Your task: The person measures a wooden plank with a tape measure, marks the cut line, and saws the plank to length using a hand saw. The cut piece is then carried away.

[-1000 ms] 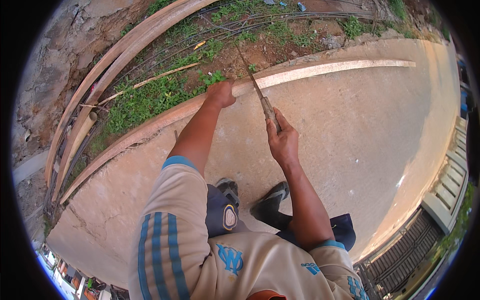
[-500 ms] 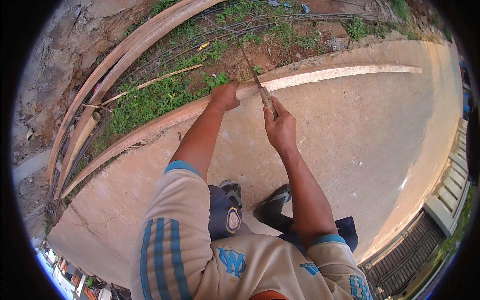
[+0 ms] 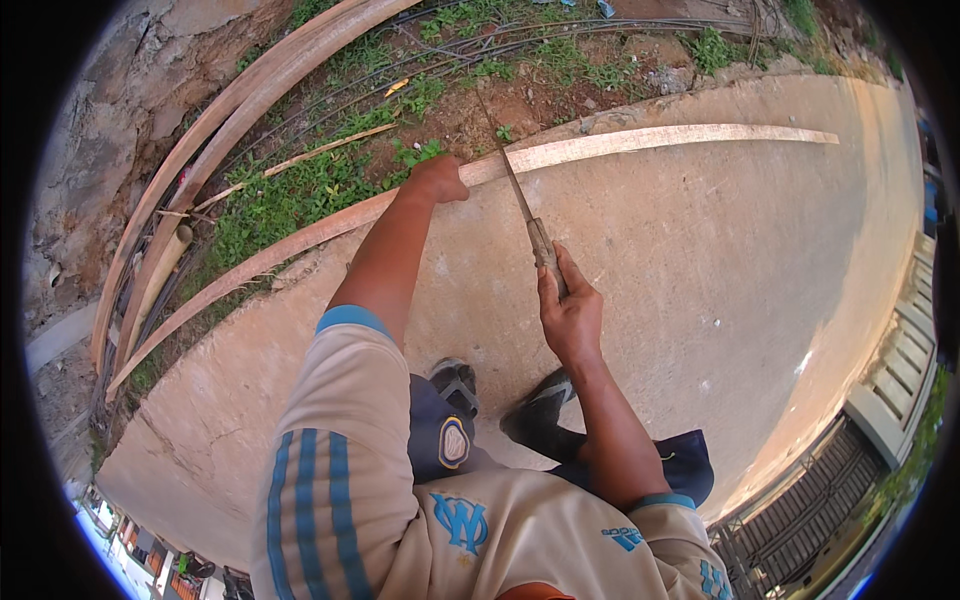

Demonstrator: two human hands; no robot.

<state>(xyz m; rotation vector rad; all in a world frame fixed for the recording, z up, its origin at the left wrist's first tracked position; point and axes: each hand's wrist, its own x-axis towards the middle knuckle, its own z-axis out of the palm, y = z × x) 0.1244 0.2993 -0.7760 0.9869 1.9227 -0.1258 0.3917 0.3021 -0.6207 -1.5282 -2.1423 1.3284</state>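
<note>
A long pale wooden plank (image 3: 640, 139) runs across in front of me, along the edge of the concrete. My left hand (image 3: 437, 180) is closed on it left of the middle, fingers hidden under or behind the wood. In my right hand (image 3: 572, 318) is the wooden handle of a hand saw (image 3: 541, 243). Its narrow, dark blade crosses the plank just right of my left hand, tip pointing away toward the soil. The blade shows nearly edge-on, so its teeth and any cut in the wood cannot be made out.
Beyond the plank lie grass and soil with thin dark rods (image 3: 560, 35). Longer timbers (image 3: 215, 150) and a round pole (image 3: 165, 265) rest at the left beside a rough wall (image 3: 110, 130). My feet stand on concrete pavement (image 3: 690, 300); a metal gate (image 3: 800, 510) is at the lower right.
My right hand has drawn the saw back toward me, so its handle sits farther from the plank. My left hand keeps its hold on the wood; the view has shifted slightly.
</note>
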